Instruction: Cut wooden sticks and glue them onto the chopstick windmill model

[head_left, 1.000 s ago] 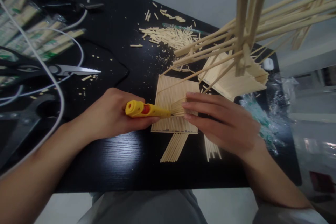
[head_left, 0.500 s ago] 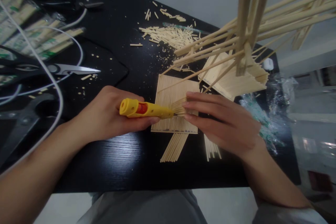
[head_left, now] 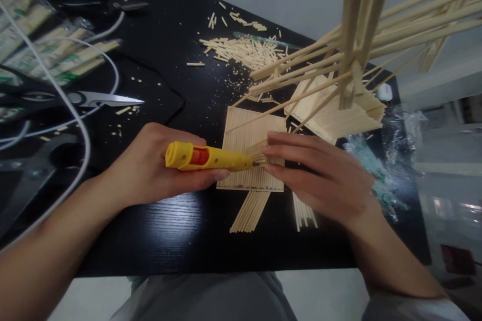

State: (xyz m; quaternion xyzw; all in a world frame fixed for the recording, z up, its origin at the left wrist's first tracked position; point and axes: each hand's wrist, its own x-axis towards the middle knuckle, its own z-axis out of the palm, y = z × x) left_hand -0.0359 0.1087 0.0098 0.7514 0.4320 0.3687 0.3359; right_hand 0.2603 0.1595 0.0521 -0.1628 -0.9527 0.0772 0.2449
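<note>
My left hand is closed around a yellow tool with an orange window, its tip pointing right at a small bundle of short wooden sticks. My right hand lies over that bundle with its fingers stretched out, pressing the sticks against a flat square panel of glued sticks on the black table. More loose stick bundles stick out from under the panel toward me.
A tall frame of long wooden sticks rises at the right over a stacked stick panel. Cut stick offcuts litter the far side. Scissors, white cables and packaged chopsticks lie left. Crumpled plastic wrap is right.
The yellow tool's rear end has shifted left and slightly up in my left hand, while its tip stays at the stick bundle. My right hand has held still.
</note>
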